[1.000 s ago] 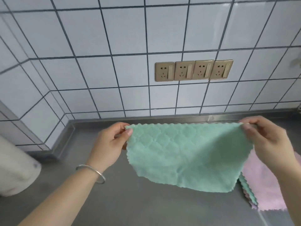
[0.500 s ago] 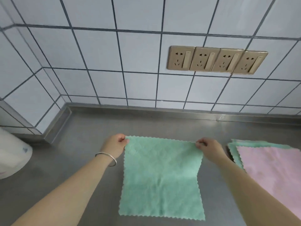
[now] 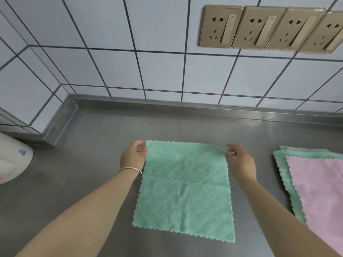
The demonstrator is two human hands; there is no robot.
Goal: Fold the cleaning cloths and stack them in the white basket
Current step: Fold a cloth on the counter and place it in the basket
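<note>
A green cleaning cloth (image 3: 183, 191) lies spread flat on the steel counter (image 3: 74, 182) in front of me. My left hand (image 3: 132, 157), with a silver bracelet on the wrist, pinches the cloth's far left corner. My right hand (image 3: 240, 162) pinches the far right corner, which is lifted slightly off the counter. At the right edge sits a pile of unfolded cloths, a pink cloth (image 3: 319, 197) on top and a green one (image 3: 284, 175) showing beneath it. No white basket is clearly in view.
A white rounded object (image 3: 11, 164) with a small blue mark stands at the left edge. The tiled wall (image 3: 148, 62) rises behind the counter, with a row of gold sockets (image 3: 269, 28) at the upper right.
The green cloth, held up in the air a second ago, has come down and now lies flat on the counter. Both hands stayed at its far corners. My view has tilted downward.
</note>
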